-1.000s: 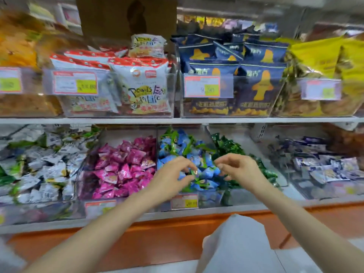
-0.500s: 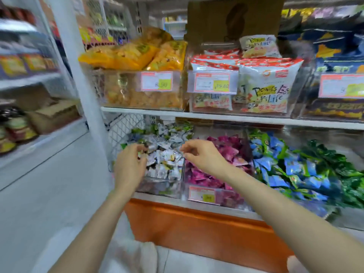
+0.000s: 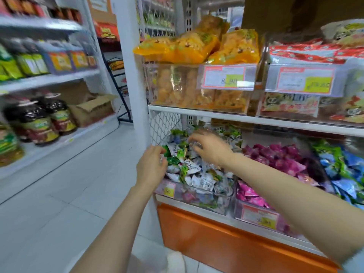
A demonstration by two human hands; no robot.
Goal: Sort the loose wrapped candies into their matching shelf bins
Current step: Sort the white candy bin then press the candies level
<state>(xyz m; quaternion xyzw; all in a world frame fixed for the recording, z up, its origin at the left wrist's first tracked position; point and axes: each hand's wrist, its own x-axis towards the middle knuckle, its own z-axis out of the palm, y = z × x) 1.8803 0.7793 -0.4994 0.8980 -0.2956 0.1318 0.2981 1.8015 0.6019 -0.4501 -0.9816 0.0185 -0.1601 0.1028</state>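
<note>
Both hands are at the leftmost bin (image 3: 199,200), heaped with white-and-green candies (image 3: 199,178). The left hand (image 3: 152,166) curls at the pile's edge and the right hand (image 3: 211,148) curls on top. It's too blurry to tell if either is gripping one. Pink candies (image 3: 275,156) fill the next bin.

two hands show mid-frame, a left hand (image 3: 151,166) and a right hand (image 3: 211,149). three heaps of wrapped candies lie along the lower shelf (image 3: 173,201): one white-and-green heap (image 3: 199,174), one pink heap (image 3: 279,156), one blue heap (image 3: 346,174) at the right edge. two clear bins (image 3: 173,87) stand on the upper shelf (image 3: 236,117). four price tags (image 3: 224,76) show, two above, two below. one cardboard box (image 3: 92,110) sits at middle left.
</note>
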